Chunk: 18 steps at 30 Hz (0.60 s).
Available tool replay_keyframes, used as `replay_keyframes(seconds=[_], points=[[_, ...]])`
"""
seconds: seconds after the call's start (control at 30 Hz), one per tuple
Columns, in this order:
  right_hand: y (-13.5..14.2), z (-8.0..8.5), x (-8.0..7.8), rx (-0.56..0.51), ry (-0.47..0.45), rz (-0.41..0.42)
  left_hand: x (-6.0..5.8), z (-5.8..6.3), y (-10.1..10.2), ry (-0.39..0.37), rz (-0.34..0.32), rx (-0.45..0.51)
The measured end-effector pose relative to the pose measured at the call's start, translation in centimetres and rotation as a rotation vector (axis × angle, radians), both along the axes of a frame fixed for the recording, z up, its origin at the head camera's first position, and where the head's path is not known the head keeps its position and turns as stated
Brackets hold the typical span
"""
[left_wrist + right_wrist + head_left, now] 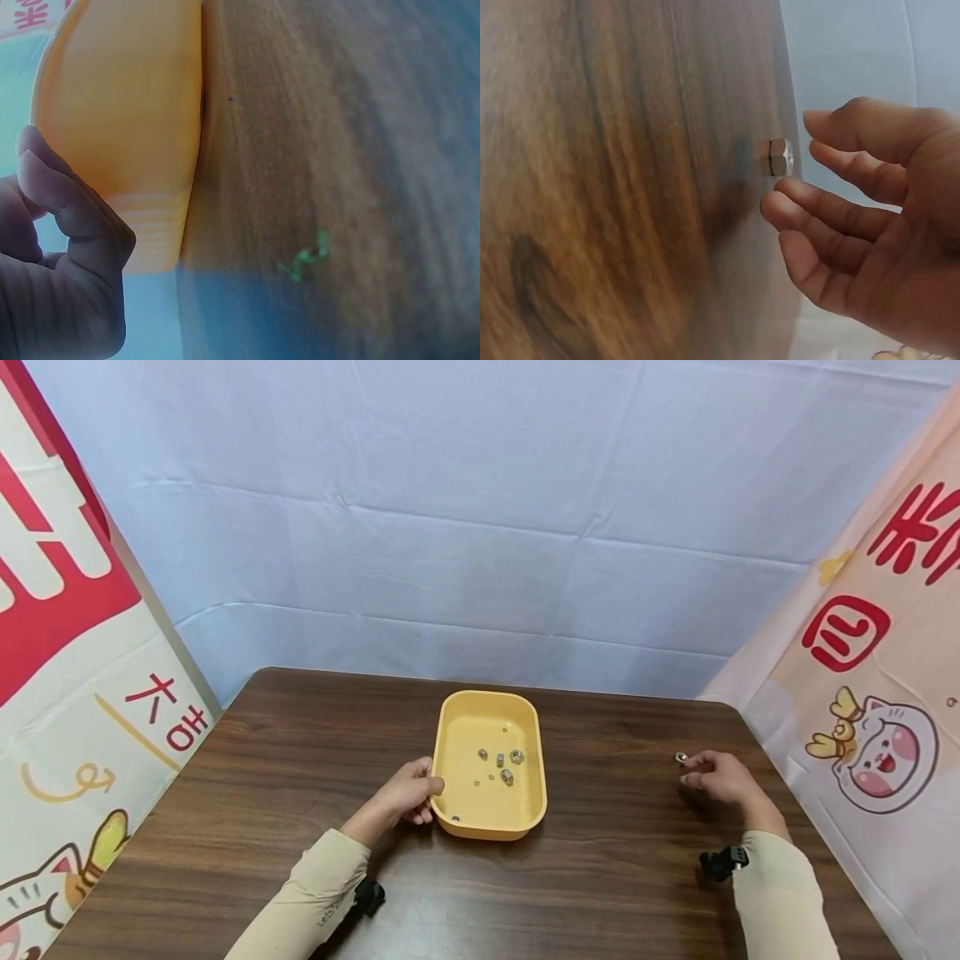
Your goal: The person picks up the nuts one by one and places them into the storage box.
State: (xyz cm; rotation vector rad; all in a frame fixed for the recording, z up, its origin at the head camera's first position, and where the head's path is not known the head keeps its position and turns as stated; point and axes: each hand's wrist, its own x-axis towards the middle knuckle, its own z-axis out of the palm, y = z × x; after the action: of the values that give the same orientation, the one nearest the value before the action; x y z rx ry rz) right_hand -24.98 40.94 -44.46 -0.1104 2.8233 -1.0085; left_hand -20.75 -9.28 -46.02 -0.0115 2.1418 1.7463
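Note:
My left hand (408, 791) pinches the left rim of a yellow tray (491, 829), thumb over the edge. In the left wrist view the curled fingers (67, 191) lie against the tray's outer wall (124, 112). Inside the tray are several metal nuts of mixed sizes, among them a larger nut (517, 757) and a nut (456, 818) in the near left corner. Far to the right, my right hand (723, 778) hovers by a single silver hex nut (780, 157) on the table. Its thumb and fingers stand apart, with nothing held between them.
The dark wood-grain table (615, 860) ends at a pale cloth backdrop (465, 568). Printed banners hang at the left (97, 652) and right (877, 693) sides. A small black wrist device (723, 863) sits at the right sleeve.

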Motion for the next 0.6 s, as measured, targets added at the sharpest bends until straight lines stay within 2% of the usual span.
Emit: replay_keyframes(seconds=[0.17, 0.37, 0.5, 0.6], points=[[0.3, -0.8, -0.4, -0.21, -0.072, -0.103, 0.1, 0.3, 0.0, 0.005, 0.0, -0.002], [0.5, -1.5, -0.8, -0.358, -0.093, -0.229, 0.2, 0.4, 0.0, 0.016, -0.001, -0.002], [0.6, -2.0, -1.2, -0.389, -0.103, -0.29, 0.1, 0.3, 0.0, 0.01, -0.003, 0.0], [0.6, -2.1, -1.4, -0.353, -0.101, -0.287, 0.1, 0.2, 0.0, 0.003, -0.001, 0.001]])
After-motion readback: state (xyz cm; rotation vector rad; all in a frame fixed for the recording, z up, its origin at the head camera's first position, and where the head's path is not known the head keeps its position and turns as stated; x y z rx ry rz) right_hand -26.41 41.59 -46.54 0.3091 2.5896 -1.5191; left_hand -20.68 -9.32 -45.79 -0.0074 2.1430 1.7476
